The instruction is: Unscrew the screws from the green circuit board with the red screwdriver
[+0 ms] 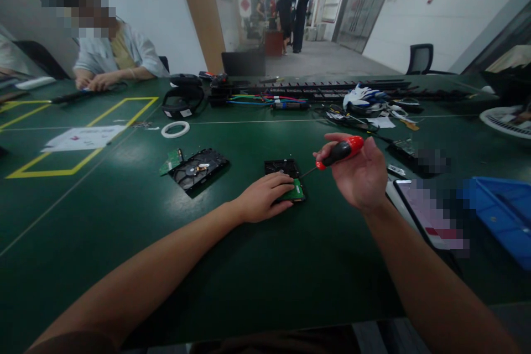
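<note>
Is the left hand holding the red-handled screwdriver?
No, the screwdriver sits in the right hand, while the left hand presses on the hard drive.

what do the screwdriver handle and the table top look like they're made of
Screwdriver handle: glossy red and black, probably moulded plastic, in the right hand; thin shaft looks metal. Table top: dull dark green with soft reflections, likely a rubbery or vinyl mat.

A black hard drive lies flat, green board up; red-black screwdriver tilts above.
</note>
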{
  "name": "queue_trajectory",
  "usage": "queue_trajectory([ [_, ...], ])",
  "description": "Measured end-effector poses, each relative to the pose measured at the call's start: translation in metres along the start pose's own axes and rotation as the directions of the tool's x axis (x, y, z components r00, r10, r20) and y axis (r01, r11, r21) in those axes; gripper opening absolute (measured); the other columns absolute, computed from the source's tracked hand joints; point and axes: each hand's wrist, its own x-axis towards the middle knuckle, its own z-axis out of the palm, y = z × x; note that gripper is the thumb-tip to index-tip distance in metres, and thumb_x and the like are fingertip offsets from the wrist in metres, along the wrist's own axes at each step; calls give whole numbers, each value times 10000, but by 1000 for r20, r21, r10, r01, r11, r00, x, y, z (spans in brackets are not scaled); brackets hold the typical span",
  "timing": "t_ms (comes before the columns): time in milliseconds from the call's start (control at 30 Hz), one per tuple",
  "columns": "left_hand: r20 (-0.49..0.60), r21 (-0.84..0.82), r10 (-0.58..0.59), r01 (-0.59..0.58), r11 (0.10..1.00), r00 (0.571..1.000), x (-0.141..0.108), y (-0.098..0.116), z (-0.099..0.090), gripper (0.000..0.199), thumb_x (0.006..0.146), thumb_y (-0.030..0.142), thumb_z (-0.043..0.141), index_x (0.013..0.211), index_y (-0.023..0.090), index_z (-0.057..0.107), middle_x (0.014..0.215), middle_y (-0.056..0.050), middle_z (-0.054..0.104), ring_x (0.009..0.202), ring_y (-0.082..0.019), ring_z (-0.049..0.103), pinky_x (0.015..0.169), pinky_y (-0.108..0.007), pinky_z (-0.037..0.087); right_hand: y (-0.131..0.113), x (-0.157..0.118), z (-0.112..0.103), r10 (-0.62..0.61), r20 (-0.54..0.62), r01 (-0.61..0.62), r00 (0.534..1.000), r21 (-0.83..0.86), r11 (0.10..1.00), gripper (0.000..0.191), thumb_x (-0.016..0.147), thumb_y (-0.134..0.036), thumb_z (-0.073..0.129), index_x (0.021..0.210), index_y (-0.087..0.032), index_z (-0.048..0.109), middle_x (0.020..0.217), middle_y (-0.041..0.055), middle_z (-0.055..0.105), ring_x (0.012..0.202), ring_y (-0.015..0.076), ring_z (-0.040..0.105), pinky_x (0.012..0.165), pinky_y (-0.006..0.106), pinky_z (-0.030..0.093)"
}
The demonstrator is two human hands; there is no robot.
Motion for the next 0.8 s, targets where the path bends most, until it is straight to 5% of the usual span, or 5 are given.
queue_trajectory([
  [333,2,21,-4,4,1000,1000,0,1,1,427,1078,403,644,1422,150,631,1493,-184,647,1435,-331,613,1253,-584,483,5,1,-4,-7,-7,7,1000,-65,998,461,1016,-625,541,1221,-286,777,970,45,699,941,237,682,927,433,592],
  [567,-14,2,-8,8,1000,1000,0,0,2,420,1074,397,646,1433,179,632,1492,-178,650,1432,-336,615,1226,-609,502,2,1,-3,-30,-26,28,999,-48,998,332,993,-564,602,998,-284,781,1020,48,722,989,237,704,948,430,593],
  [800,-3,14,-1,1,1000,1000,0,0,1,426,1082,399,636,1437,165,628,1492,-184,647,1437,-329,608,1239,-588,492,2,3,-1,-10,-33,10,999,12,1000,491,996,-702,521,994,-281,775,850,38,702,838,232,688,993,481,588],
])
